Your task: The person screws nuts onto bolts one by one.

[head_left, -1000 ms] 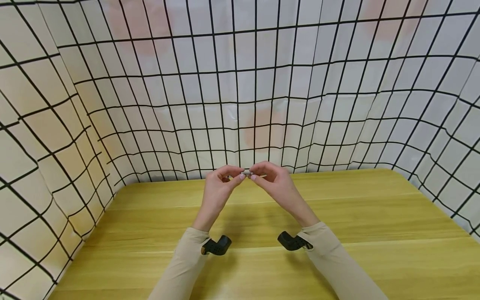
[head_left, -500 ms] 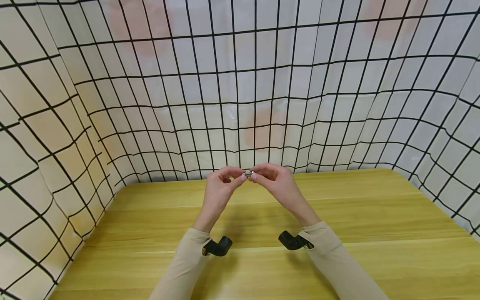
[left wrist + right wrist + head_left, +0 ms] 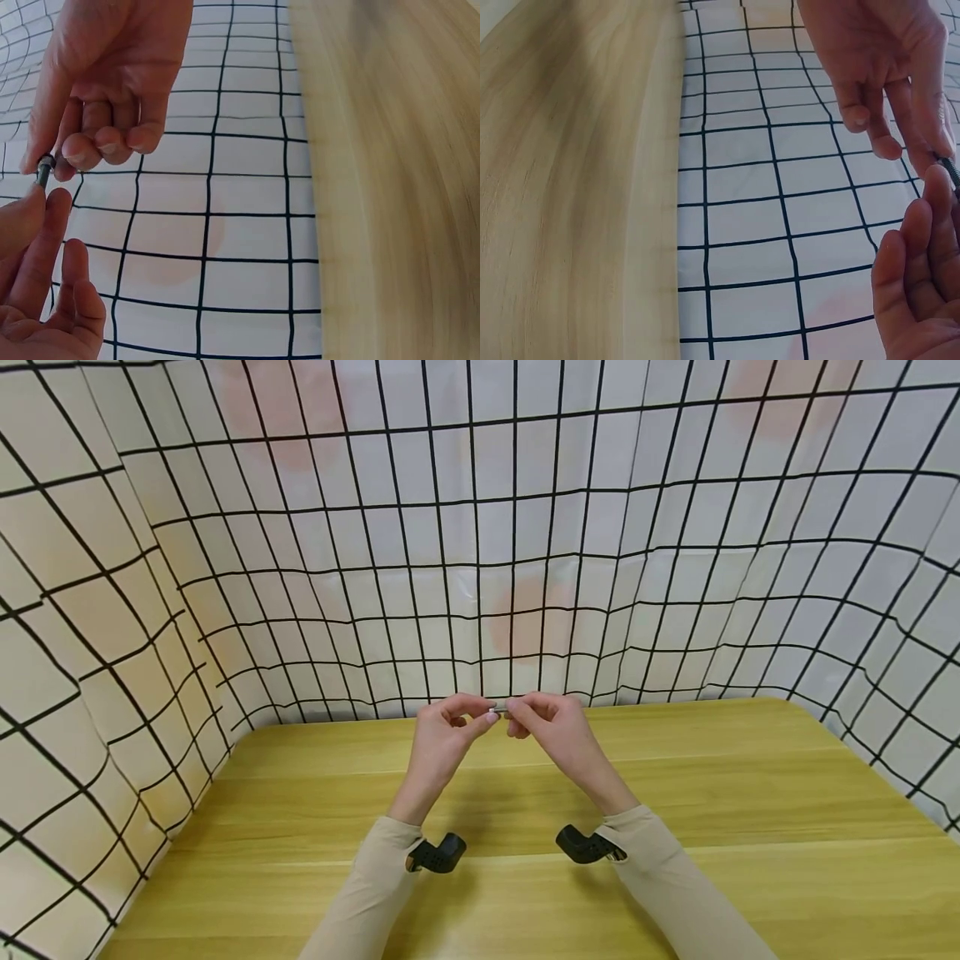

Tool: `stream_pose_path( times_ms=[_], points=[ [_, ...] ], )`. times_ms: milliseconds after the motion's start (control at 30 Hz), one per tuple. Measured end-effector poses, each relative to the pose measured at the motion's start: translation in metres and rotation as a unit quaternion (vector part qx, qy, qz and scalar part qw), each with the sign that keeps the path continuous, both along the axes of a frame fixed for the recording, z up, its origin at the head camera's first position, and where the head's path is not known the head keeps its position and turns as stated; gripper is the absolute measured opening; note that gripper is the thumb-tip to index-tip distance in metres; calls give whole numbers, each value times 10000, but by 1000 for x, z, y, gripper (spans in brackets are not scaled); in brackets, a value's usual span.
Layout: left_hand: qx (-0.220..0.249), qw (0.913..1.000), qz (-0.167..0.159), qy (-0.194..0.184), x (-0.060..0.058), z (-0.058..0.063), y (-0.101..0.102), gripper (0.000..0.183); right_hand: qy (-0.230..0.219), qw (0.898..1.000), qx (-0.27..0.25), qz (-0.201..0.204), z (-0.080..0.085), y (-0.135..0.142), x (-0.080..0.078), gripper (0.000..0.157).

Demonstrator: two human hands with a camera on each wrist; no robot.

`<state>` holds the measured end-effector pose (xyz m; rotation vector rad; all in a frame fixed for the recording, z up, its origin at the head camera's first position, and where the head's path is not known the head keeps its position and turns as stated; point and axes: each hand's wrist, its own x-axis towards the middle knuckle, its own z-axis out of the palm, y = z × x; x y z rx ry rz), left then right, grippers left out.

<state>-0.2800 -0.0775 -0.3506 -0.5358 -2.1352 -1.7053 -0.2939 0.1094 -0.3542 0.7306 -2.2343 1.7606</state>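
Both hands meet near the far edge of the table in the head view, holding one small metal bolt (image 3: 500,710) between them. My left hand (image 3: 447,722) pinches one end with thumb and index finger. At the other end, my right hand (image 3: 545,714) pinches it, thumb in front. Up close in the left wrist view, the bolt (image 3: 43,175) has a dark round end at the right fingertips, while its shaft runs down into the left fingers. Threads show on the bolt (image 3: 952,169) at the right wrist view's edge. The remaining fingers of both hands are bent loosely.
A wooden table (image 3: 480,893) spreads beneath the arms. White sheeting behind a black grid (image 3: 480,568) rises at the back and both sides. Each sleeved wrist carries a black camera mount, one on the left (image 3: 441,852) and one on the right (image 3: 583,843).
Both hands have shifted slightly down and right. The right thumb has rolled forward over the bolt's end, the fingers curling further behind it, and less of the bolt shows between the hands.
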Motion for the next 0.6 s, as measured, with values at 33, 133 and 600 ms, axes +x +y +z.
stream_pose_path(
  times_ms=[33, 133, 600],
  points=[
    [7, 10000, 2, -4, 0, 0, 0, 12, -11, 10000, -15, -10, 0, -1, 0, 30],
    [26, 10000, 19, -11, 0, 0, 0, 11, -33, 10000, -29, -32, -1, -2, 0, 36],
    [74, 9998, 175, -66, 24, 26, 3, 11, 259, 9990, 15, 361, 1, 3, -1, 22]
  ],
)
